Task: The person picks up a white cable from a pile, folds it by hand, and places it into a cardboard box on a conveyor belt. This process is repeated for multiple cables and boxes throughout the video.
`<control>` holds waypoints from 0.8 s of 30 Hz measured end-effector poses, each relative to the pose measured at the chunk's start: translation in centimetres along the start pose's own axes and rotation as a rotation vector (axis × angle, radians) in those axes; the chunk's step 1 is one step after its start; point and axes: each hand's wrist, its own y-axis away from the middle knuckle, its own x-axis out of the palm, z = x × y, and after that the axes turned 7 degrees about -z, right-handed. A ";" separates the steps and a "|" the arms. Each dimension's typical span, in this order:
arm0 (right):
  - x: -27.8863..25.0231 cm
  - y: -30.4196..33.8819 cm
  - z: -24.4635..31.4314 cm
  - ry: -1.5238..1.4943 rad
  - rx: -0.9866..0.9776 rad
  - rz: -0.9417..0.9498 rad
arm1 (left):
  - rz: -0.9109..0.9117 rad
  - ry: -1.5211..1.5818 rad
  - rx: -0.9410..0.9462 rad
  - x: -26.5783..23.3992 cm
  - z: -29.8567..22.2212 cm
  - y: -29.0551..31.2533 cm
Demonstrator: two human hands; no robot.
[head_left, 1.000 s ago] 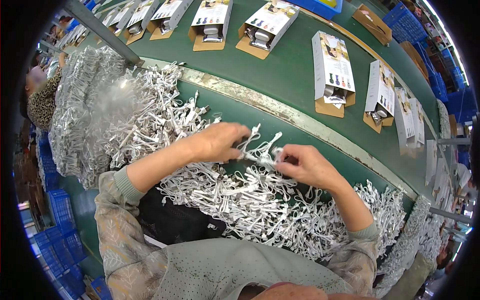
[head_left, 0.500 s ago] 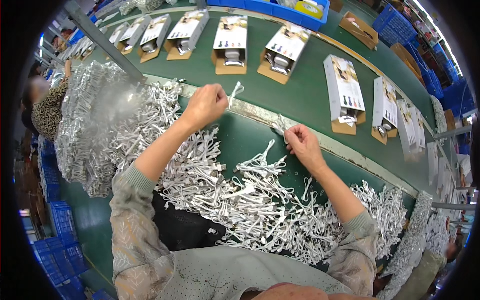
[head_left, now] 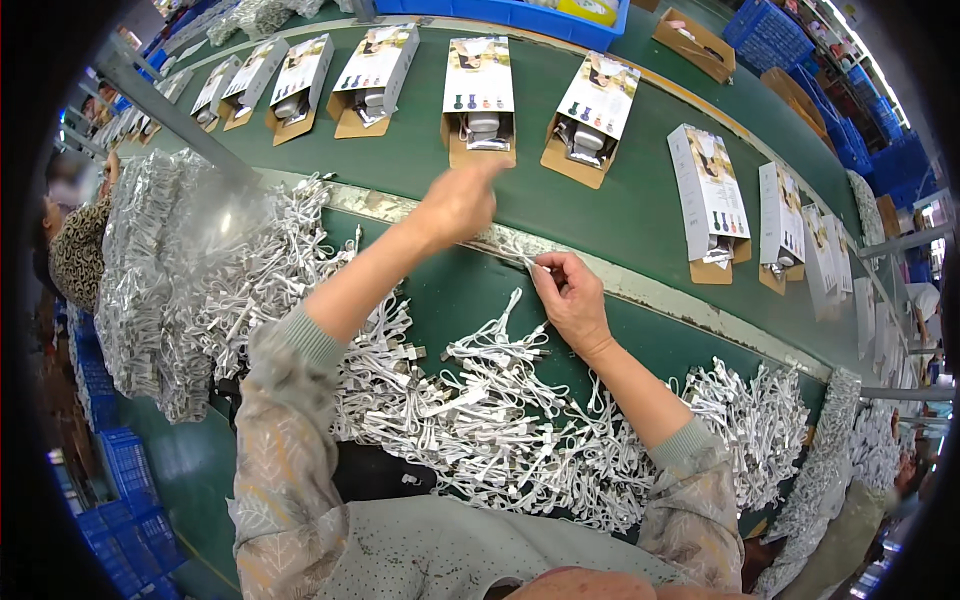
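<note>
My left hand (head_left: 460,207) is smeared by motion at the front flap of an open white box (head_left: 480,75). Its fingers look curled, but whether a cable is in them cannot be made out. Inside that box's open end a white rounded part (head_left: 483,124) shows. Above the pale rail, my right hand (head_left: 574,298) pinches a short bundled white cable (head_left: 518,252) between thumb and fingers. Below both hands spreads a big heap of white cables (head_left: 500,430), and a small clump of cables (head_left: 500,340) lies at its far edge.
More open printed boxes (head_left: 712,185) stand in a row along the green belt (head_left: 630,215). A pale rail (head_left: 650,295) divides belt from table. Bagged silvery items (head_left: 150,290) pile at left, near a metal post (head_left: 175,110). A blue bin (head_left: 520,14) sits beyond; people work at both sides.
My left hand has moved right and away from me to the box; the cable it held no longer shows. My right hand has shifted left with its cable. The boxes have shifted slightly right relative to the rail.
</note>
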 end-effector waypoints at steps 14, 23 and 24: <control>0.1 0.2 0.0 0.039 -0.042 0.017 | -0.220 -0.217 -0.079 -3.3 2.3 3.7; 0.0 0.4 1.0 0.102 -0.229 0.127 | -0.388 -0.269 -0.521 -2.6 8.6 -5.7; 0.3 0.3 1.1 0.102 -0.229 0.134 | -0.392 -0.208 -0.546 -2.4 9.4 -6.4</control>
